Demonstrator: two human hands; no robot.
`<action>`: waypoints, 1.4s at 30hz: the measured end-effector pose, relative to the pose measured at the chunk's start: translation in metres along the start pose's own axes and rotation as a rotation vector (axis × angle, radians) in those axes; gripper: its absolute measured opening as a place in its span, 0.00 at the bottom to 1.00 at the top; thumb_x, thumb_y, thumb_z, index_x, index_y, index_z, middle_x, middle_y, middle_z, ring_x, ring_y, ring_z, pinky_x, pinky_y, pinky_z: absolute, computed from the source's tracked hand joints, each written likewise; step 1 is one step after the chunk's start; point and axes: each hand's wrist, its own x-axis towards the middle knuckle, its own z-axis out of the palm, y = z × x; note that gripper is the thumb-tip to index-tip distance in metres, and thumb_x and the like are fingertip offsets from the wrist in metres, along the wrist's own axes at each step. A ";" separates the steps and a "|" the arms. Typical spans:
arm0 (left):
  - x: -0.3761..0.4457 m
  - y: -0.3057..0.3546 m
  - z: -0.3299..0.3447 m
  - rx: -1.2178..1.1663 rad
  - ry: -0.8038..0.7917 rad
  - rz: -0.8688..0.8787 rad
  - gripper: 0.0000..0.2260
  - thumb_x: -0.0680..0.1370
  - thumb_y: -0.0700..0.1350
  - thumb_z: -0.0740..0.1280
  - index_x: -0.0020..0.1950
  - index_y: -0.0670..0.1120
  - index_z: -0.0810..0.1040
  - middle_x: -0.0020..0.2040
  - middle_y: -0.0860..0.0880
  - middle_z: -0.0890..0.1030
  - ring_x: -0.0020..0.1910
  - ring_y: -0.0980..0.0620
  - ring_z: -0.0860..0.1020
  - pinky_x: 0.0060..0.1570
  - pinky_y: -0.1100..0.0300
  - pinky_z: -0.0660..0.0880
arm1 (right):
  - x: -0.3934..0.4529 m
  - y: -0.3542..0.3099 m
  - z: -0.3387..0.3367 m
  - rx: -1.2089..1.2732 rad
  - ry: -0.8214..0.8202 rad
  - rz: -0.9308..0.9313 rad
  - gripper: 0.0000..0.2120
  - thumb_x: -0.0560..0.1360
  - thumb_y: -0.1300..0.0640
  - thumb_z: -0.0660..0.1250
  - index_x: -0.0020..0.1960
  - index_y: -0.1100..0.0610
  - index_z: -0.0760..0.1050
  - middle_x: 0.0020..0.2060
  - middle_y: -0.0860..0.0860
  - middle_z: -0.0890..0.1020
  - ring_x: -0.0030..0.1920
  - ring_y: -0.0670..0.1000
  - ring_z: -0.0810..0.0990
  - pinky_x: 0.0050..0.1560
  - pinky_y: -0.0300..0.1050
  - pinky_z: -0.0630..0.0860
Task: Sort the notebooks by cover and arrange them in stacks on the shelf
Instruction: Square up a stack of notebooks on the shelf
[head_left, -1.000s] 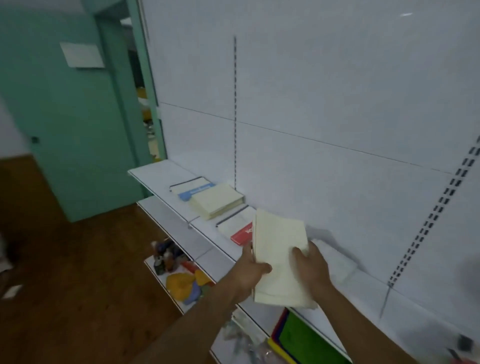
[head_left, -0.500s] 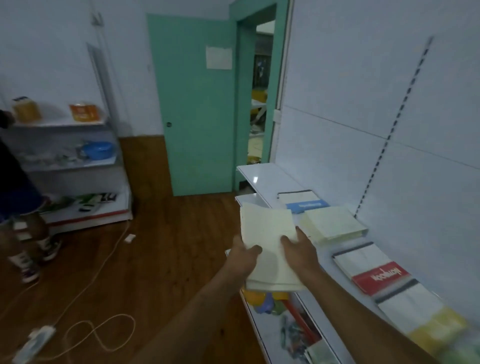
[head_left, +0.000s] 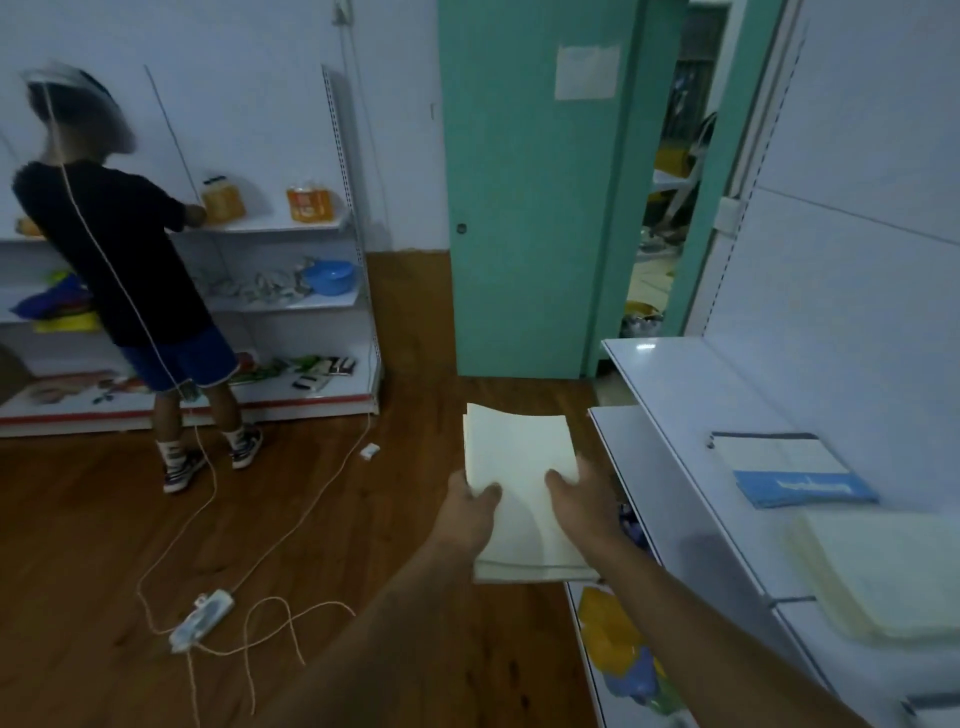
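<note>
A stack of cream-covered notebooks (head_left: 522, 483) is held in front of me, out over the wooden floor to the left of the white shelf (head_left: 670, 374). My left hand (head_left: 470, 512) grips its left edge, thumb on top. My right hand (head_left: 579, 504) grips the right edge the same way. On the shelf lie a white notebook with a blue band (head_left: 789, 470) and, nearer to me, a stack of cream notebooks (head_left: 883, 571).
Another person (head_left: 124, 270) stands at a second shelf unit (head_left: 291, 306) on the left wall. A power strip (head_left: 202, 618) and cords lie on the floor. A teal door (head_left: 524, 208) stands ahead. Colourful items (head_left: 623, 644) sit on the lower shelf.
My view has swung left, away from the shelf wall toward the room. The cream stack stays in both hands and now hangs over the floor instead of the shelf.
</note>
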 end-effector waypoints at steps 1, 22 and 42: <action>0.015 0.007 0.004 0.009 0.002 0.009 0.21 0.81 0.51 0.60 0.71 0.48 0.59 0.65 0.47 0.72 0.60 0.46 0.73 0.61 0.48 0.74 | 0.018 -0.002 -0.001 0.011 -0.006 0.000 0.23 0.77 0.51 0.62 0.70 0.57 0.67 0.61 0.52 0.77 0.60 0.53 0.76 0.55 0.45 0.73; 0.162 0.119 0.277 0.224 -0.517 0.262 0.18 0.81 0.48 0.61 0.69 0.45 0.63 0.60 0.47 0.73 0.53 0.49 0.72 0.50 0.58 0.71 | 0.160 0.083 -0.215 0.084 0.611 0.314 0.21 0.77 0.52 0.62 0.67 0.59 0.67 0.58 0.56 0.77 0.54 0.55 0.76 0.48 0.43 0.69; 0.143 0.095 0.445 0.596 -1.154 0.755 0.18 0.76 0.36 0.66 0.65 0.39 0.70 0.59 0.45 0.75 0.57 0.49 0.73 0.55 0.62 0.70 | 0.070 0.165 -0.261 0.158 1.146 0.748 0.25 0.76 0.54 0.67 0.70 0.59 0.64 0.63 0.56 0.75 0.61 0.57 0.75 0.61 0.53 0.75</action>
